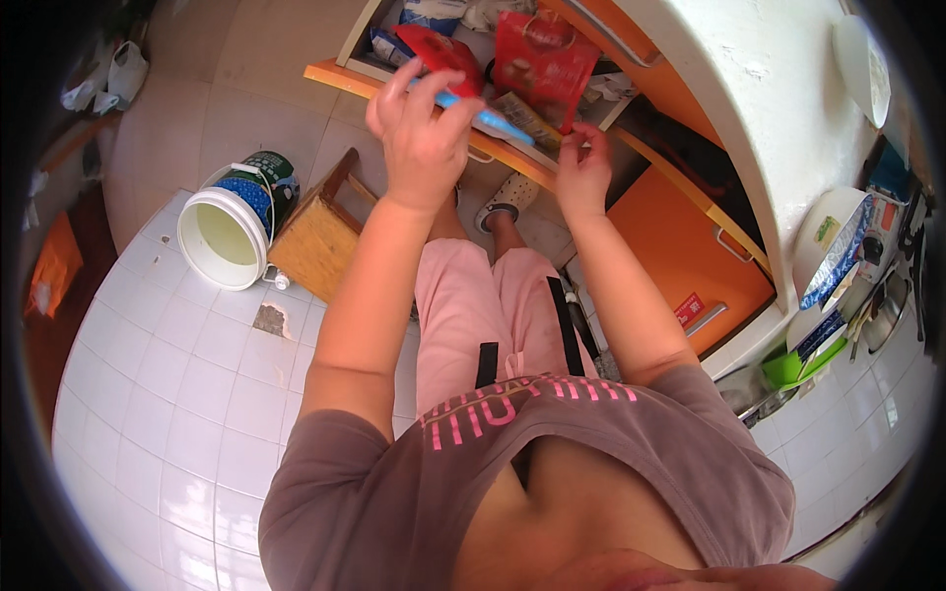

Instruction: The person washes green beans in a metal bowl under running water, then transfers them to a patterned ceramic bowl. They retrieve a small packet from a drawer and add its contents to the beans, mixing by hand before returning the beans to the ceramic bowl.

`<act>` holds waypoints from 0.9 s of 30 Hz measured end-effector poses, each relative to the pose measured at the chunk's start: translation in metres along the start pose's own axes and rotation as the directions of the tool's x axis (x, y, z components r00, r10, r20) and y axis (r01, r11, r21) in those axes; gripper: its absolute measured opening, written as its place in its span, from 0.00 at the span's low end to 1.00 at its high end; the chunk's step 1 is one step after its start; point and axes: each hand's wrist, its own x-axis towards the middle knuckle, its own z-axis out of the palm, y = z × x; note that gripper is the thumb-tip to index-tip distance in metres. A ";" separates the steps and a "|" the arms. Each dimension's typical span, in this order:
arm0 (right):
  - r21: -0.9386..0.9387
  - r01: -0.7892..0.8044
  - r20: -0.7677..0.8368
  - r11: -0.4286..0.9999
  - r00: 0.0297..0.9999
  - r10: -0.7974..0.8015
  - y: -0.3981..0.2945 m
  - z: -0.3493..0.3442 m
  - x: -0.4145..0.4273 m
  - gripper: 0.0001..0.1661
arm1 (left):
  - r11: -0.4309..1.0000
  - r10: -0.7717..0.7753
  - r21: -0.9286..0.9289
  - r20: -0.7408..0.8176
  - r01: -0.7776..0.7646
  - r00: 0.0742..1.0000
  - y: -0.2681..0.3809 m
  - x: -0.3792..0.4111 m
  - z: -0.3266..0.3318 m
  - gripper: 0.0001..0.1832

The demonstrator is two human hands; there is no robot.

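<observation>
My left hand [425, 137] is over the front of an open drawer [344, 74]. Its fingers and thumb close around a long, flat blue packet [506, 125], blurred and partly hidden by the fingers. My right hand [584, 173] pinches the lower corner of a red plastic bag [543, 63] at the drawer's right side. Another red packet [436, 52] lies behind my left fingers. Between the hands, a yellowish packet [528, 118] rests inside the drawer.
An orange cabinet door [665, 251] stands at the right, below a white counter edge [739, 148]. On the left are a wooden stool [314, 244] and a tipped-looking bucket [222, 240]. Bowls [831, 229] and a green basin [805, 366] sit at far right.
</observation>
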 end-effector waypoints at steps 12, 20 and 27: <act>-0.249 0.008 0.253 0.968 0.966 0.057 0.057 0.049 0.056 0.26 | 0.999 -0.005 0.054 -0.007 0.005 1.000 -0.034 0.010 -0.005 0.11; -0.642 0.284 0.515 0.712 0.848 0.126 -0.038 0.059 0.052 0.27 | 0.997 -0.060 0.039 0.017 0.060 0.998 -0.045 -0.022 -0.022 0.12; -0.234 0.342 0.605 0.910 0.784 -0.139 -0.020 0.026 0.107 0.19 | 0.998 -0.036 0.044 -0.013 0.036 0.999 -0.050 -0.021 -0.036 0.13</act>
